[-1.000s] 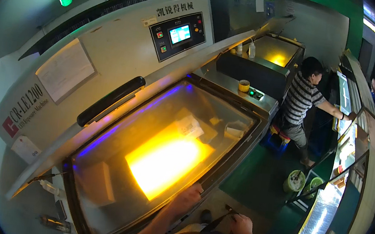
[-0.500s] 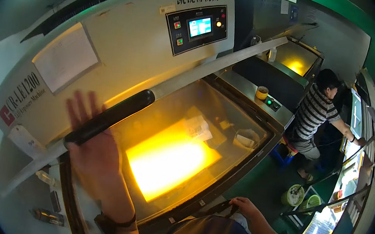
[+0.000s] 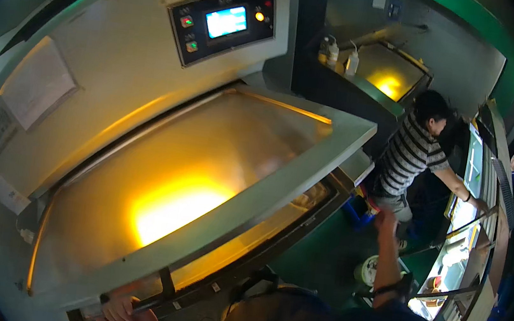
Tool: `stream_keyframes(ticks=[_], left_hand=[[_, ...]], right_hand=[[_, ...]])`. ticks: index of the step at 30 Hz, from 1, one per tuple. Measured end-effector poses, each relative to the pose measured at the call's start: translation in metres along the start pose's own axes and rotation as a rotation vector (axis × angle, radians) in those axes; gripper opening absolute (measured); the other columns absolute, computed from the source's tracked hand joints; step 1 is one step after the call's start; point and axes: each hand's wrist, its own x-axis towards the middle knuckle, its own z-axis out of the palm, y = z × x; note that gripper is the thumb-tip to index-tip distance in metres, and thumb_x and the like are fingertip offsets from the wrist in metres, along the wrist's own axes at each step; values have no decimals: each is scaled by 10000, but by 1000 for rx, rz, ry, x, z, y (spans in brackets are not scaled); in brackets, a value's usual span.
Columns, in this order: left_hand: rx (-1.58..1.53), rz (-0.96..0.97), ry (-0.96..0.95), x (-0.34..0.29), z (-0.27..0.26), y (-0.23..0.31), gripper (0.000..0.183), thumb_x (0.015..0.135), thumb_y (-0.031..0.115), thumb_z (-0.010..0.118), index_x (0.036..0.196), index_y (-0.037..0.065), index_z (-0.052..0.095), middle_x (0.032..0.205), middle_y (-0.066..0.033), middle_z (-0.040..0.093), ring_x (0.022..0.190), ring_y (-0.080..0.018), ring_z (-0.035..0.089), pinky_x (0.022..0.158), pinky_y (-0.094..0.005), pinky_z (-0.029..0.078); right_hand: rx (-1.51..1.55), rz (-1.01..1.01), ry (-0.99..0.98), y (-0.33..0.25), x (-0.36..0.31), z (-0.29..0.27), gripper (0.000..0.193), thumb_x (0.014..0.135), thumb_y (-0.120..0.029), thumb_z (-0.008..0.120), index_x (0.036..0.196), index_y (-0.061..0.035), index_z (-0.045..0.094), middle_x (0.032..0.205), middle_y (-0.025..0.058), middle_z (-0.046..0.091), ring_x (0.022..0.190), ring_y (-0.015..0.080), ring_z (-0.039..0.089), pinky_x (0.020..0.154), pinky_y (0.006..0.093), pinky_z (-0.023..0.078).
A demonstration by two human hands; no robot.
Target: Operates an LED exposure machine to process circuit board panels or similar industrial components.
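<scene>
A wide lid with a pale green frame point(image 3: 258, 199) hangs tilted, partly lowered over the exposure machine's lit bed point(image 3: 218, 268). At its near left corner my left hand point(image 3: 123, 312) is closed round the black handle below the frame edge. Warm yellow light glows through the lid's panel point(image 3: 122, 163). My right hand point(image 3: 385, 222) is raised in the air to the right of the machine, apart from the lid. Its fingers are smeared by motion, and anything in them cannot be made out.
The machine's control panel point(image 3: 222, 25) has a lit screen. A co-worker in a striped shirt point(image 3: 402, 156) leans over a light table point(image 3: 465, 215) at the right. Behind stand squeeze bottles point(image 3: 352, 63) beside a second lit bed point(image 3: 396, 72). A bucket point(image 3: 369, 270) stands on the green floor.
The lid has come down from its raised position over the bed, with my left hand moving down toward me on its handle. My right hand has lifted away from my body, up and right.
</scene>
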Motion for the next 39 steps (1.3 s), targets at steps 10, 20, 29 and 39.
stream_keyframes(ticks=[10, 20, 29, 39], left_hand=[[460, 17, 1649, -164, -96, -56, 660, 910, 722, 265, 585, 152, 341, 479, -3, 313, 490, -180, 389, 533, -339, 386], [923, -230, 1746, -225, -144, -22, 849, 882, 737, 274, 1407, 86, 423, 1313, -125, 471, 1043, -249, 441, 999, -602, 272], [1167, -626, 1319, -229, -93, -51, 484, 945, 547, 487, 977, 70, 563, 872, -125, 637, 565, -203, 577, 476, -356, 451], [1123, -1745, 544, -305, -53, -62, 628, 964, 548, 459, 1394, 90, 467, 1272, -95, 591, 1177, -227, 542, 1019, -358, 412]], right_hand=[[-1102, -695, -325, -59, 212, 182, 402, 933, -338, 542, 1236, -77, 583, 1220, 134, 616, 1141, 363, 563, 958, 469, 437], [-1425, -1103, -189, -45, 129, 257, 365, 860, -238, 613, 1182, -68, 596, 1165, 168, 606, 1112, 341, 567, 845, 469, 498], [-1672, -836, -502, -44, 188, 258, 500, 988, -368, 474, 1399, -84, 446, 1385, 155, 497, 1237, 361, 494, 1012, 443, 395], [-1547, -829, -450, -50, 141, 246, 404, 967, -349, 475, 1219, -52, 585, 1074, 187, 649, 1035, 367, 599, 894, 465, 444]])
